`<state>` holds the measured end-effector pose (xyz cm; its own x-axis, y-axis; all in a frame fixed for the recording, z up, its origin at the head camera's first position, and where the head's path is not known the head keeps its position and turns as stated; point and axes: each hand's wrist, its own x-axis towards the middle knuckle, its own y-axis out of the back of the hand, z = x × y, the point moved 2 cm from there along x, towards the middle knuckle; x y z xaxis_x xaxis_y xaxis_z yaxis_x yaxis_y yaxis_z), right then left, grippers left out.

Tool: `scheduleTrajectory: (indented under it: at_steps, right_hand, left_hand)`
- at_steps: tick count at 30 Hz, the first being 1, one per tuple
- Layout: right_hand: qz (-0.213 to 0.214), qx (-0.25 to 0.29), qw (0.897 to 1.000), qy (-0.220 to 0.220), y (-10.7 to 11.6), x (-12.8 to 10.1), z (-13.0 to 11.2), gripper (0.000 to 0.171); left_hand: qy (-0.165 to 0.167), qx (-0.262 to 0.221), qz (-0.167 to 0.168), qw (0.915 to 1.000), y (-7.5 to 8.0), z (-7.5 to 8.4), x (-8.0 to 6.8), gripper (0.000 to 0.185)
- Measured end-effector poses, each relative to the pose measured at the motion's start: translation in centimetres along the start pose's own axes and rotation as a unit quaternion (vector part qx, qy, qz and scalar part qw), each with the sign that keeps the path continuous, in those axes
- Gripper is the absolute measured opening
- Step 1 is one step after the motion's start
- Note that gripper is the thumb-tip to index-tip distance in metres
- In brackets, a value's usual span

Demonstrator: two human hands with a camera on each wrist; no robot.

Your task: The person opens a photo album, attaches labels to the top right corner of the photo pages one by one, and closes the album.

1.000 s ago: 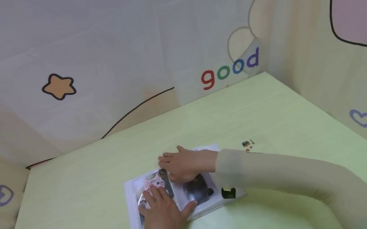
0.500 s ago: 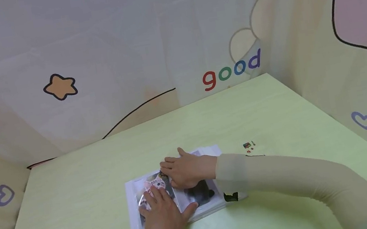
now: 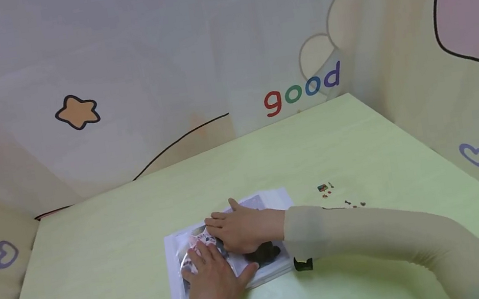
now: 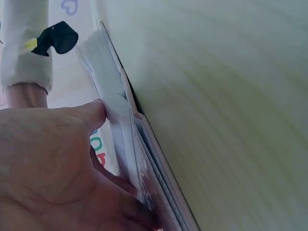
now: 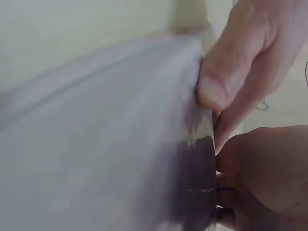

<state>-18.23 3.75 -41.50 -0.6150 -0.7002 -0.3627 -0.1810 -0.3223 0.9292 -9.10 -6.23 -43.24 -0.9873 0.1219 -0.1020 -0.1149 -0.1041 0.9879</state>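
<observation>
Both hands are laid flat with straight fingers on the open photo album [image 3: 270, 197] near the worktop's front edge, the right hand [image 3: 242, 229] having been slid leftward over the picture toward the left hand [image 3: 213, 282].

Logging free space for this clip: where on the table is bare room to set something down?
Bare table runs left of the album to the wall, and behind it up to the "good" lettering. It is crowded on the album, under the left hand and right hand, and by the stickers at its right.
</observation>
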Motion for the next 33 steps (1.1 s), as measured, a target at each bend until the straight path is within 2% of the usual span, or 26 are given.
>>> scheduleTrajectory:
  at_steps: [5, 10, 14, 18, 21, 25, 33]
  right_hand:
    - [-0.001, -0.012, 1.000, -0.015, -0.1, 0.9, 0.4, 0.060]
    - [-0.008, 0.045, 0.999, -0.023, 0.0, 1.5, 1.5, 0.061]
    - [-0.001, 0.072, 0.997, -0.037, 0.4, 1.0, 2.1, 0.060]
    - [-0.015, 0.057, 0.998, -0.019, 0.8, -0.3, 1.3, 0.058]
    - [-0.027, 0.011, 1.000, -0.005, 0.8, -1.1, 0.3, 0.057]
    - [-0.032, -0.027, 0.999, -0.007, 0.6, -1.0, -0.1, 0.057]
    - [-0.035, -0.001, 0.999, -0.024, 0.2, 0.5, 1.1, 0.061]
  left_hand:
    - [-0.003, 0.001, -0.010, 0.9999, 0.0, -0.1, 0.0, 0.113]
    - [-0.005, 0.010, -0.006, 0.9999, 0.1, -0.1, 0.0, 0.113]
    - [-0.006, 0.006, -0.001, 1.0000, 0.2, -0.1, 0.1, 0.113]
    - [-0.006, 0.001, 0.000, 1.0000, 0.2, -0.1, 0.0, 0.113]
    - [-0.006, 0.005, 0.003, 1.0000, 0.3, -0.1, 0.0, 0.112]
    - [-0.004, 0.007, 0.000, 1.0000, 0.2, 0.0, 0.0, 0.113]
    - [-0.004, 0.009, 0.002, 1.0000, -0.1, 0.0, -0.1, 0.112]
